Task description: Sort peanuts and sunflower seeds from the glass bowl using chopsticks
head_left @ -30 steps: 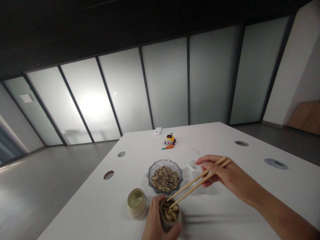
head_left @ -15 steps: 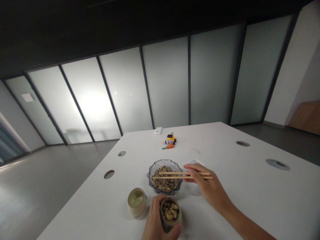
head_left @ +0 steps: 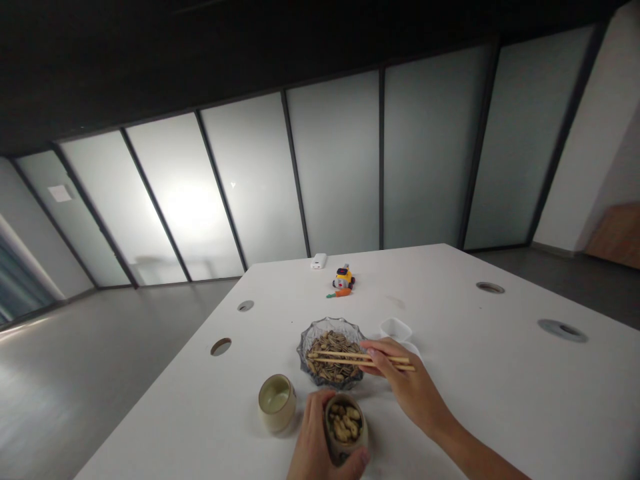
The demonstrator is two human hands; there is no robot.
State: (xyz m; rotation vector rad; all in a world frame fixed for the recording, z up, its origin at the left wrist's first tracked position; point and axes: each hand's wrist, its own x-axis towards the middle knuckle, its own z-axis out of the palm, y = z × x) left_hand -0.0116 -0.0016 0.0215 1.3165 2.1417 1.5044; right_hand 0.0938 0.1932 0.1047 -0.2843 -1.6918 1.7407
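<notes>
My right hand (head_left: 395, 367) grips a pair of wooden chopsticks (head_left: 350, 359), their tips over the left part of a scalloped glass bowl (head_left: 306, 327). Striped sunflower seeds (head_left: 336, 343) fill the bowl, and a pale piece, perhaps a peanut, lies at the chopstick tips; I cannot tell if it is pinched. Just below the bowl, my left hand (head_left: 323, 440) wraps round a ceramic cup (head_left: 361, 437) holding several peanuts (head_left: 345, 423). To the left of that hand stands a second cup (head_left: 277, 407), pale green inside, with nothing visible in it.
White plastic dishes (head_left: 395, 329) sit behind my right hand, partly hidden. Farther back on the white table (head_left: 440, 293) are a toy carrot (head_left: 341, 293), a yellow toy vehicle (head_left: 344, 278) and a white box-like device (head_left: 319, 261). Round holes (head_left: 221, 347) pierce the tabletop near its sides.
My right hand and the chopsticks have shifted slightly left and down, the tips now lower among the seeds. More of the white dishes shows. My left hand still holds the cup.
</notes>
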